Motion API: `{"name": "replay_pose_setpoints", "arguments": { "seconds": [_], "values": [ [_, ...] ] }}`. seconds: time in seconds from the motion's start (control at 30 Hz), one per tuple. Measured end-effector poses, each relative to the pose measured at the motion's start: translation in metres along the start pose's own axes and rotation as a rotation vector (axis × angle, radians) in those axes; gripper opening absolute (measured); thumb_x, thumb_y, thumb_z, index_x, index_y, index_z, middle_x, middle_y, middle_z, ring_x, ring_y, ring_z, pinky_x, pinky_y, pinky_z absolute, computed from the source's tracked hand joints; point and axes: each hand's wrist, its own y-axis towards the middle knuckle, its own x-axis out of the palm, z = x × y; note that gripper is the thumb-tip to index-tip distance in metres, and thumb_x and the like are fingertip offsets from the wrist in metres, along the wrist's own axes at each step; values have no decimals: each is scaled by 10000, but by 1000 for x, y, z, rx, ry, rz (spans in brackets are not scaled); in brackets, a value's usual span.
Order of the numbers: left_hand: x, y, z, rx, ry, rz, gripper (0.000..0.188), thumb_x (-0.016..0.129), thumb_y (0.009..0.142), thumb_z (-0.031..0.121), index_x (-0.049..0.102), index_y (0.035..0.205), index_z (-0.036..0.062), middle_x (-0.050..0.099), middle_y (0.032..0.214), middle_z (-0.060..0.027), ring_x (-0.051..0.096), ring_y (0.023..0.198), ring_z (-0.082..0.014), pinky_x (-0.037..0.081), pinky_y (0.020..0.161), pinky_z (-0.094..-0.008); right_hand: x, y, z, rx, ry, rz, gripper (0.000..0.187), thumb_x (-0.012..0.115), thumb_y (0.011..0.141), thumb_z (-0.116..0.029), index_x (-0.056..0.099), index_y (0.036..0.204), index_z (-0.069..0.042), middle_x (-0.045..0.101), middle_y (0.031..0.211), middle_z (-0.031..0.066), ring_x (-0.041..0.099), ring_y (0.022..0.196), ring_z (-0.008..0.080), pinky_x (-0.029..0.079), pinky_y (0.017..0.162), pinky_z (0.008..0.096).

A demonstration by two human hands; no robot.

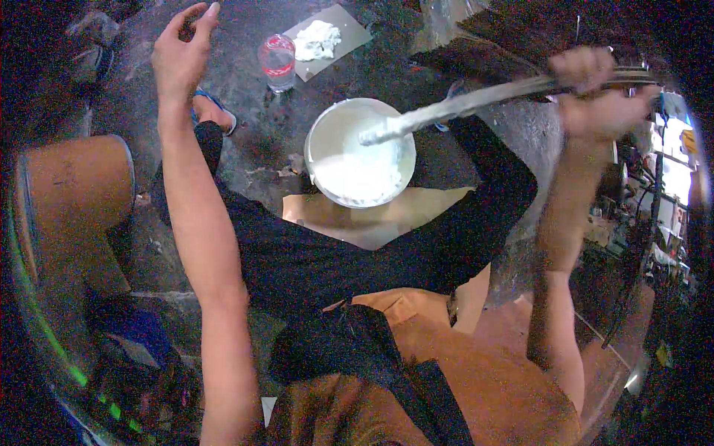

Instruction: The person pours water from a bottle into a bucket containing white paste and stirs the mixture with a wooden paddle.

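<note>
A white bucket (313, 149) stands on the floor between my knees, with bright white paste or powder (364, 177) in it; glare hides its texture. A long white-coated stick (476, 100) slants from inside the bucket up to the right. My right hand (591, 97), smeared by motion, has its fingers wrapped around the stick's upper end. My left hand (184, 52) is raised at the upper left, away from the bucket. Its fingers are bent but apart, and it holds nothing. Nearest to it is a clear cup with red markings (278, 65).
Beside the cup, a white crumpled lump (318, 40) lies on a flat pale sheet (349, 33). A brown drum (78, 186) is at the left. Clear plastic wrap (450, 18) lies at the far side, and cluttered items (647, 193) line the right edge.
</note>
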Motion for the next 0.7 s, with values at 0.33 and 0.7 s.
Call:
{"name": "replay_pose_setpoints", "arguments": {
  "seconds": [0.33,0.7],
  "values": [
    [7,9,12,60,-20,-33,406,660,834,374,652,1105,72,691,947,-52,632,885,-126,469,818,-261,-5,-59,292,-143,139,809,762,248,694,-884,332,556,-140,282,423,-1,296,373,138,254,399,274],
    [4,-25,64,-10,-224,-34,310,627,878,236,611,1068,-9,632,838,-43,583,778,-115,461,686,-257,-49,-49,219,116,154,841,773,245,665,-911,261,511,-153,268,429,7,249,361,159,226,402,290]
  ]
}}
